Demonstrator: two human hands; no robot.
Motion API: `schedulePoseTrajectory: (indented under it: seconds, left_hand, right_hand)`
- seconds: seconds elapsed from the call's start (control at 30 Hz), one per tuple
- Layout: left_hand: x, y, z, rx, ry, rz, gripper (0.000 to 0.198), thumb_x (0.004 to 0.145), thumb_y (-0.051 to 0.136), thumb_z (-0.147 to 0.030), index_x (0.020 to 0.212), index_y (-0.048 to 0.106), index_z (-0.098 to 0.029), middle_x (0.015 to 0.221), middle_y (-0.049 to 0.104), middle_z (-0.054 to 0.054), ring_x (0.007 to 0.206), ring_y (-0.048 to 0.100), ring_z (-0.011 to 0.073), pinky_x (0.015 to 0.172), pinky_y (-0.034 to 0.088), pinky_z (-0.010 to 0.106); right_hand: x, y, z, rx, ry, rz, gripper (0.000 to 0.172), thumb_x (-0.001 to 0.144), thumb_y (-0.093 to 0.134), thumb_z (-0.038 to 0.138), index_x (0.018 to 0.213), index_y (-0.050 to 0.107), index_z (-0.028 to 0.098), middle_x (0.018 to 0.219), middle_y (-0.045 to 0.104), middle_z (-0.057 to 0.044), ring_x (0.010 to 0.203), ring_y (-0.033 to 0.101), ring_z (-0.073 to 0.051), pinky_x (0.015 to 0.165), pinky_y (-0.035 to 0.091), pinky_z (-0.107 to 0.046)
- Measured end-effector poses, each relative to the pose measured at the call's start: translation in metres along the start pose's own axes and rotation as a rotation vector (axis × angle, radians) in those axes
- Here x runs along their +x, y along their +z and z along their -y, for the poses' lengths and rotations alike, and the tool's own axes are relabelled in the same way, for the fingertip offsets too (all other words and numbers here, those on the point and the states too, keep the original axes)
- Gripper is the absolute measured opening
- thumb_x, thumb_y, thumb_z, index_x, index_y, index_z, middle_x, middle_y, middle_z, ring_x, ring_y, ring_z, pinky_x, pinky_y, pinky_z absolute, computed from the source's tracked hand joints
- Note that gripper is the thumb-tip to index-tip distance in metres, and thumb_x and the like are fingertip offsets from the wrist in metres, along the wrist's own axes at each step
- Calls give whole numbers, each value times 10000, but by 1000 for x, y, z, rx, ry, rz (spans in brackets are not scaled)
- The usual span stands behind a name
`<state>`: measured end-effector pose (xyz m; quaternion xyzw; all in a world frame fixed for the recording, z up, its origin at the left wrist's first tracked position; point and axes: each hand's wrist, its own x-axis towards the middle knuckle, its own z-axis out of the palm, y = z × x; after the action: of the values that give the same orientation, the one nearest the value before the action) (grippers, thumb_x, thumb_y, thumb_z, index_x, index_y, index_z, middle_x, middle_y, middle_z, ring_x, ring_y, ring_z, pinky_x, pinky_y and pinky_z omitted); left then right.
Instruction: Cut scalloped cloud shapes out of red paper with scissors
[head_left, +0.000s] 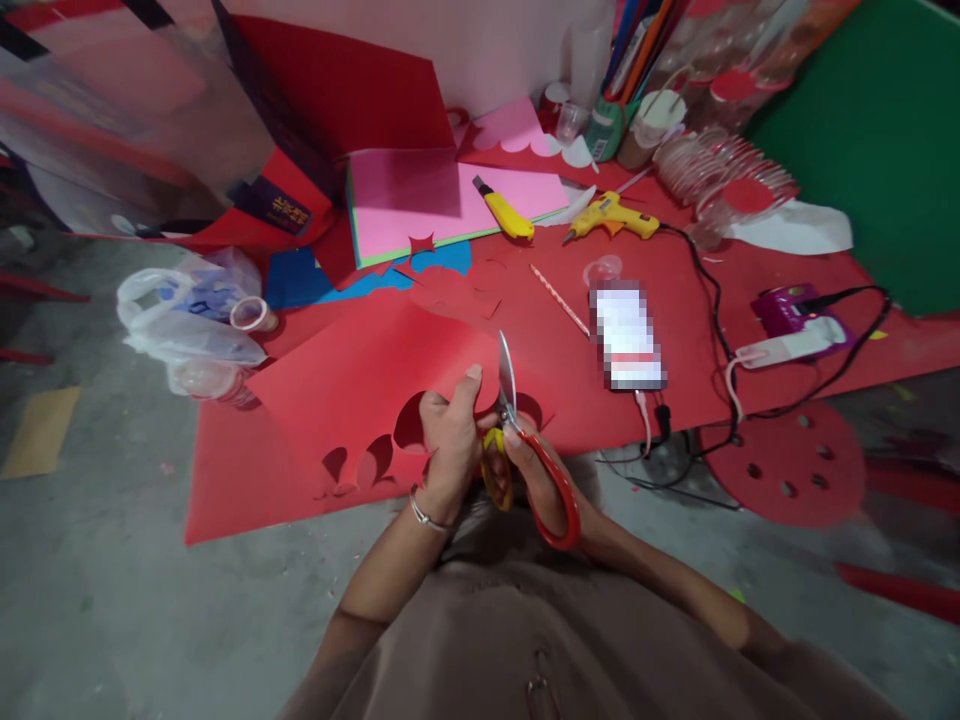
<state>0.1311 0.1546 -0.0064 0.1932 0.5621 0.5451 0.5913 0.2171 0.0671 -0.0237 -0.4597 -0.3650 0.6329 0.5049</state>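
My left hand (pixel 452 430) grips a large sheet of red paper (pixel 375 370) by its near right edge, thumb on top. Rounded cut-outs run along the sheet's near side. In my right hand (pixel 536 470) is a pair of scissors (pixel 562 510) with red and yellow handles, my fingers through the loops. The blades point away from me, close to the paper beside my left thumb. How far the blades are apart is hard to make out. Red paper scraps (pixel 450 285) lie just beyond the sheet.
Farther back on the red table (pixel 225 490) are a yellow utility knife (pixel 506 210), a yellow glue gun (pixel 615 215) and pink paper (pixel 405 195). A phone (pixel 628 335) with cables lies to the right, near a purple power adapter (pixel 795 310). Plastic bags (pixel 180 320) and cups stand left.
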Motion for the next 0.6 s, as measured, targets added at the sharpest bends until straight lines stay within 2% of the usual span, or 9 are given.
schedulePoseTrajectory:
  seconds: [0.2,0.37,0.6]
  left_hand:
    - [0,5,-4,32,-9,-12,658,661,964,-451,655,334,-261,574,324,-124,441,304,38,408,363,196]
    - [0,4,-4,46,-1,-28,666,669,954,-462,661,318,-265,574,322,-122,454,328,43,440,449,203]
    - [-1,2,-5,45,-3,-20,681,676,962,-481,661,314,-271,559,275,-127,420,324,47,390,371,192]
  right_hand:
    - [3,-1,6,23,11,17,552,1132,527,747,871,542,261,692,558,20,602,542,-177,547,491,-330]
    - [2,-1,3,16,39,4,557,1131,525,752,867,564,263,703,574,12,616,553,-187,555,505,-333]
    - [-1,-1,3,-7,29,20,534,1137,531,735,890,600,266,746,613,-6,655,577,-206,596,518,-368]
